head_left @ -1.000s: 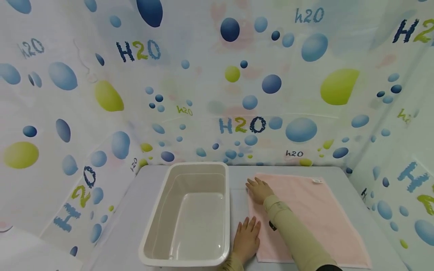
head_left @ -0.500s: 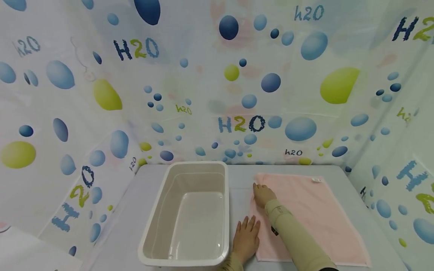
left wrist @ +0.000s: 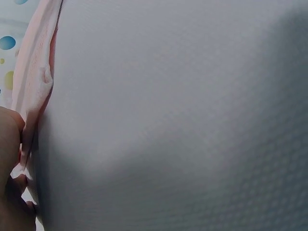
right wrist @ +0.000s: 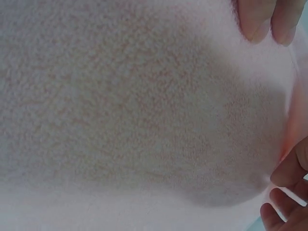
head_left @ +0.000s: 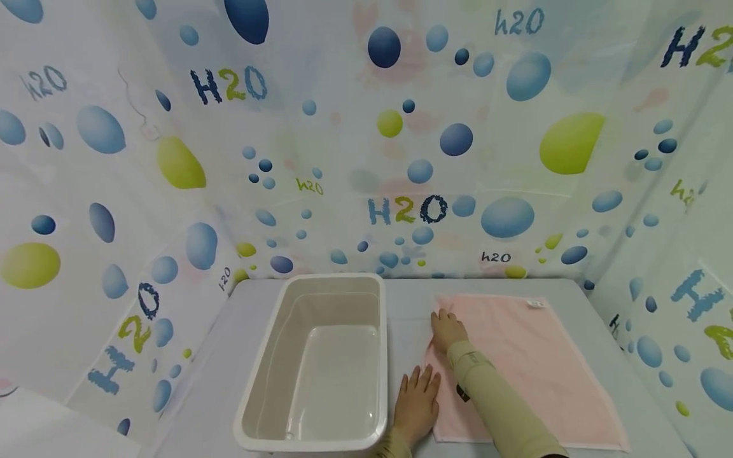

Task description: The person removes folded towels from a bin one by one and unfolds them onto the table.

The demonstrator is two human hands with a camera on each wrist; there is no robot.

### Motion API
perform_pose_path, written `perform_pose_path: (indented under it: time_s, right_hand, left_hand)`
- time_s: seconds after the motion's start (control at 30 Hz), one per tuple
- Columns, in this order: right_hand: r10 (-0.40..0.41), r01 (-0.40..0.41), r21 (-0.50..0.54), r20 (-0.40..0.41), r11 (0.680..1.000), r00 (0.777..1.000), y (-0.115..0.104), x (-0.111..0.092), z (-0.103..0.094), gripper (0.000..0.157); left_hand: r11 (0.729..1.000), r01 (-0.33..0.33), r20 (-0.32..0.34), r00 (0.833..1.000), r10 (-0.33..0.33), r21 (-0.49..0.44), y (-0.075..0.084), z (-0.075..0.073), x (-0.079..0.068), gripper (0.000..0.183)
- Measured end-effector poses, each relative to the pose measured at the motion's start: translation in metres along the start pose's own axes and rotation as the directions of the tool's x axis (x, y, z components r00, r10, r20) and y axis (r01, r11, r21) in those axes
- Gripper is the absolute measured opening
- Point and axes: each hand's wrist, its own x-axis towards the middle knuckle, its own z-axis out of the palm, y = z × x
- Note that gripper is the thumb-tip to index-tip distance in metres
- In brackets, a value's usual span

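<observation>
A pink towel (head_left: 521,369) with terry loops and a white label lies spread on the table. My right hand (head_left: 449,329) bends its fingers over the towel's left edge near the far corner, gripping the cloth there. Wrinkles run from these fingers toward the corner. Closer to me, my left hand (head_left: 415,407) rests flat beside the towel's left edge, fingers spread and pointing away. Its thumb side overlaps the edge. The left wrist view catches part of that hand (left wrist: 12,154) against the raised pink edge. Terry cloth (right wrist: 144,110) fills most of the right wrist view, fingertips at the right.
A deep beige basin (head_left: 338,369) stands left of the towel, its right rim close to my left hand. The grey-white table (head_left: 229,356) meets hanging sheets (head_left: 343,159) printed with blue and green drops at its back and sides.
My right hand has bent its spread fingers and moved slightly right, drawing the towel's left edge inward and wrinkling the far corner. The left hand has stayed in place.
</observation>
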Motion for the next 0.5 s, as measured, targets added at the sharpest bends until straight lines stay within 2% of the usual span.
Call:
perform_pose_path:
  time_s: [0.2, 0.37, 0.5]
  right_hand:
    - [-0.063, 0.064, 0.075, -0.012, 0.995, 0.998, -0.002, 0.008, 0.007, 0.047]
    - [-0.133, 0.116, 0.210, 0.067, 0.971, 0.989, -0.001, 0.013, 0.015, 0.053]
    - [-0.168, 0.131, 0.254, 0.130, 0.958, 0.977, -0.002, 0.010, 0.012, 0.056]
  left_hand:
    - [1.000, 0.012, 0.038, 0.999, -0.012, -0.016, -0.001, -0.002, 0.001, 0.043]
    - [1.000, 0.017, 0.057, 0.998, -0.015, -0.025, -0.001, -0.004, 0.002, 0.043]
    - [1.000, 0.018, 0.064, 0.998, -0.016, -0.026, -0.001, -0.004, 0.002, 0.043]
